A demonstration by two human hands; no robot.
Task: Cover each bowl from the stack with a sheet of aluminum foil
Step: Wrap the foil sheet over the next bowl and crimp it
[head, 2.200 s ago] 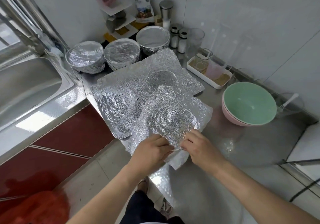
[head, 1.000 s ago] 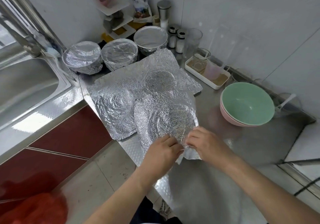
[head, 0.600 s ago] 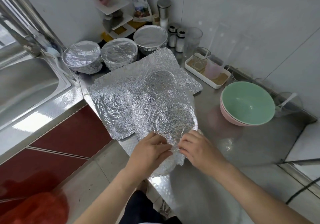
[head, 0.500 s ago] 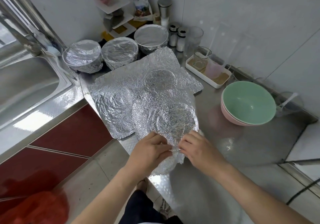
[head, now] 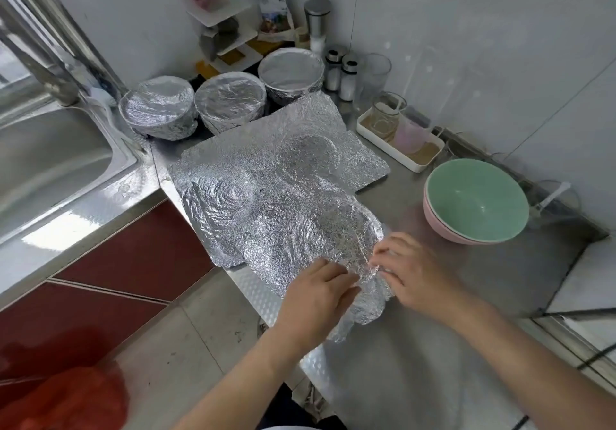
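Note:
A pile of crinkled aluminum foil sheets (head: 276, 176) lies on the steel counter. The top sheet (head: 310, 239) sags over the counter's front edge. My left hand (head: 316, 296) and my right hand (head: 410, 269) pinch its near edge, close together. A green bowl (head: 476, 199) sits nested in a pink bowl (head: 440, 226) at the right, both uncovered. Three foil-covered bowls stand at the back: one by the sink (head: 158, 109), one in the middle (head: 230, 99), one further right (head: 291, 73).
A steel sink (head: 50, 163) lies at the left. A white tray (head: 400, 143) holding glasses stands by the wall, with shakers (head: 340, 69) and a corner shelf (head: 220, 29) behind. The counter's front edge (head: 253, 296) drops to the floor beside my left arm.
Both hands have shifted right along the sheet's near edge, and the edge is more crumpled between them. My right hand is blurred from moving.

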